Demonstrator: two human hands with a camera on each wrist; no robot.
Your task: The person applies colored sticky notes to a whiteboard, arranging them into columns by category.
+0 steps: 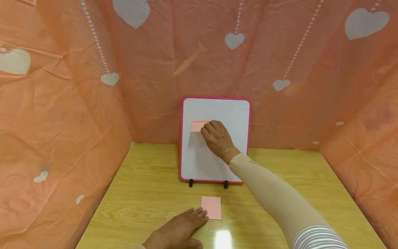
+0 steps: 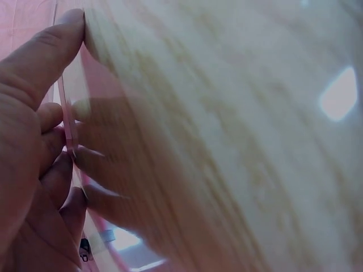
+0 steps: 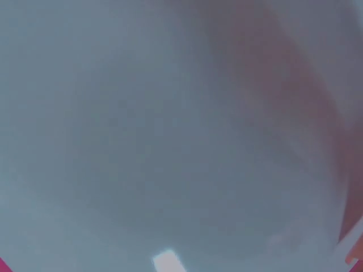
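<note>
A white board with a pink frame point(image 1: 214, 162) stands upright at the middle of the table. On its upper left is a pink sticky note point(image 1: 198, 126), its right part covered by my right hand point(image 1: 217, 138). The fingers of that hand are curled and pinch the note at its right side, close against the board. Lower down, a square pink sticky note pad point(image 1: 212, 208) lies flat on the table. My left hand point(image 1: 183, 226) rests palm down with fingers stretched, fingertips over the pad's left edge. Its thumb point(image 2: 48, 54) is spread apart in the left wrist view.
Two black feet, a left one point(image 1: 191, 183) and a right one point(image 1: 225, 184), support the board. The wood-grain table point(image 1: 149, 180) is walled in by orange-pink sheeting point(image 1: 149, 86) with white hearts at the back and both sides.
</note>
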